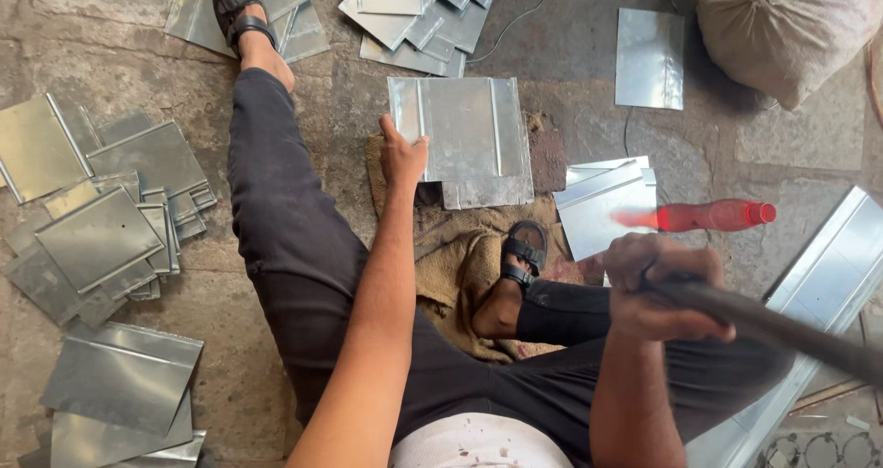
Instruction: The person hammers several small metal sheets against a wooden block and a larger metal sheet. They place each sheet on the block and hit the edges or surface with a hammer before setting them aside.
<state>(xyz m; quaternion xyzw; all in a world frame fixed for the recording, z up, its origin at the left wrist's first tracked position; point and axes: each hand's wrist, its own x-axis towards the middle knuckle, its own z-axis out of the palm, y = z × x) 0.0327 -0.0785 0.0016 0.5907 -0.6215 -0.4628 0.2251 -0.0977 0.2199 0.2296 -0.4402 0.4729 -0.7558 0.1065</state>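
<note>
Stone floor, worn and grey, carries everything; the person sits on it with legs spread, a burlap mat under the near foot.

At the mat's far edge the left hand lies flat on a folded metal sheet, fingers spread along its left edge, pressing rather than gripping. That sheet rests on another one whose near edge shows below it.

Nearer the body, on the right, the right hand is clenched tight around a dark handle, which runs off toward the floor's right edge; its far end is cut off. A red shape sits beyond this hand, blurred at its left end, and what it belongs to is hard to make out.

More sheets lie around: one stack just right of the mat, a heap along the left side of the floor, another pile at the far edge, and a single sheet beside a sack in the far right corner. A long channel piece runs down the right edge, partly hidden by the handle.
</note>
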